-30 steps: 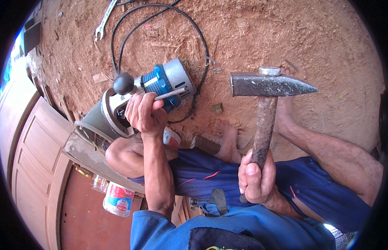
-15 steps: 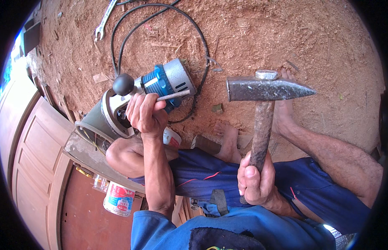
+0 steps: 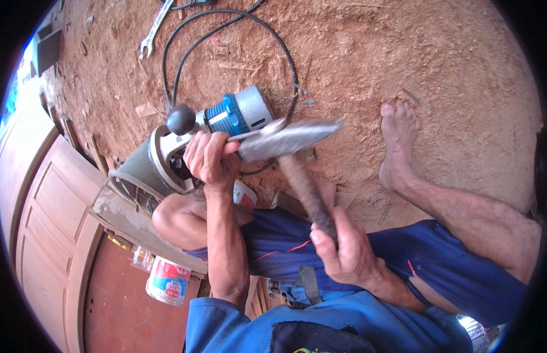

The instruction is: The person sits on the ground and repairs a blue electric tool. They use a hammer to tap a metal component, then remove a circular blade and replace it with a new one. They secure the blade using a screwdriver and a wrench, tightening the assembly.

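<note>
My left hand (image 3: 210,160) is closed around a thin grey rod (image 3: 241,136), whose length sticks out to the right of the fist. It is at the opening of a plunge router (image 3: 225,115) that lies on its side, blue and silver with a black ball knob (image 3: 181,119). The rod's other end is hidden in the hand and router. My right hand (image 3: 351,250) grips the dark handle of a hammer (image 3: 292,139). The hammer's head, smeared by motion, is at the rod's free end; whether they touch I cannot tell.
A black cord (image 3: 291,56) loops over the sawdust-covered ground (image 3: 355,53) behind the router. A spanner (image 3: 156,29) lies at the far left. Panelled wooden doors (image 3: 56,217) and a white-and-red tub (image 3: 169,281) are at the left. My bare foot (image 3: 399,138) is at the right.
The hammer has swung left and its head has tilted, coming from upright at the right to the rod's free end. My left hand still holds the rod at the router.
</note>
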Demonstrator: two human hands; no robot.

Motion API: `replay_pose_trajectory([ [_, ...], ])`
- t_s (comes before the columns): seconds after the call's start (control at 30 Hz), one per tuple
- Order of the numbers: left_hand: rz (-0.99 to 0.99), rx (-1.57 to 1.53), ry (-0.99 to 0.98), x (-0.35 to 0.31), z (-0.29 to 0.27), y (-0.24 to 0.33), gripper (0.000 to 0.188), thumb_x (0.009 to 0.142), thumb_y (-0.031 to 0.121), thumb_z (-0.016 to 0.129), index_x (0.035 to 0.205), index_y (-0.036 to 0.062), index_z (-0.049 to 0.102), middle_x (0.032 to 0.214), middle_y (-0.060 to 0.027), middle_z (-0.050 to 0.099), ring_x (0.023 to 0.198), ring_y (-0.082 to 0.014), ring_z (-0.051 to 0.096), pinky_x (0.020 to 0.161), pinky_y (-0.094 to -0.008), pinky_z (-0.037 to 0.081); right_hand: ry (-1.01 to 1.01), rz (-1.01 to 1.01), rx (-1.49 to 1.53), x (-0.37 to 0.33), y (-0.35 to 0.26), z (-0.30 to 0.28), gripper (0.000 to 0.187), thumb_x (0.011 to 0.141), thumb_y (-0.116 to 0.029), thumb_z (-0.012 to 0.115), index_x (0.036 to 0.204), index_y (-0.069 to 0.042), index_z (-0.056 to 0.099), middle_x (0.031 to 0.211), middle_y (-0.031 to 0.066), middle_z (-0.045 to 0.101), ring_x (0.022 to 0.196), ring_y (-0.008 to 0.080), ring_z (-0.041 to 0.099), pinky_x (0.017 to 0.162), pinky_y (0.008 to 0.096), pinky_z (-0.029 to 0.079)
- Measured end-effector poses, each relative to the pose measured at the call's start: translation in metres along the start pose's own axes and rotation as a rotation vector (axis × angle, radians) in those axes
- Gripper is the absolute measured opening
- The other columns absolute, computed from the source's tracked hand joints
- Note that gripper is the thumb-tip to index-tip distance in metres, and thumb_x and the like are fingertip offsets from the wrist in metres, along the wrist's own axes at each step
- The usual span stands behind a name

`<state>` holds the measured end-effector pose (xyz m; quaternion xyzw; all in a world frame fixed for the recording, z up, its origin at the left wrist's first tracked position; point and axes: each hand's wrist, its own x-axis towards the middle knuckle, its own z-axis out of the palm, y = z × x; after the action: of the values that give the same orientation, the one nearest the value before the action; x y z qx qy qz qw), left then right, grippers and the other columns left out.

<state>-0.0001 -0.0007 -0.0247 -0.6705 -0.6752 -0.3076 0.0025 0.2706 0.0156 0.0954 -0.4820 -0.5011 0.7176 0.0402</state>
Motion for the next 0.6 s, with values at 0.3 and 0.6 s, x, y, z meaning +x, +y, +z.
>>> replay_pose_trajectory([
  [0.3,-0.001,0.006,0.005,-0.003,0.001,-0.002,0.033,0.097,0.034,0.069,0.085,0.0052,0.060,0.061,-0.0057,0.051,0.051,-0.0232,0.052,0.048,-0.0349,0.038,0.210,-0.027,0.516,-0.005,0.002,0.001,0.032,0.107,-0.034,0.047,0.113,-0.003,0.040,0.064,0.0015,0.046,0.044,0.0066,0.044,0.038,0.0212,0.039],
  [0.6,0.004,0.011,0.020,-0.003,0.002,-0.003,0.033,0.097,0.035,0.069,0.086,0.0051,0.060,0.061,-0.0060,0.051,0.051,-0.0230,0.051,0.048,-0.0351,0.037,0.196,0.018,0.384,0.001,0.004,0.002,0.026,0.106,-0.029,0.048,0.107,-0.003,0.045,0.064,-0.0003,0.049,0.045,0.0072,0.047,0.041,0.0239,0.041],
])
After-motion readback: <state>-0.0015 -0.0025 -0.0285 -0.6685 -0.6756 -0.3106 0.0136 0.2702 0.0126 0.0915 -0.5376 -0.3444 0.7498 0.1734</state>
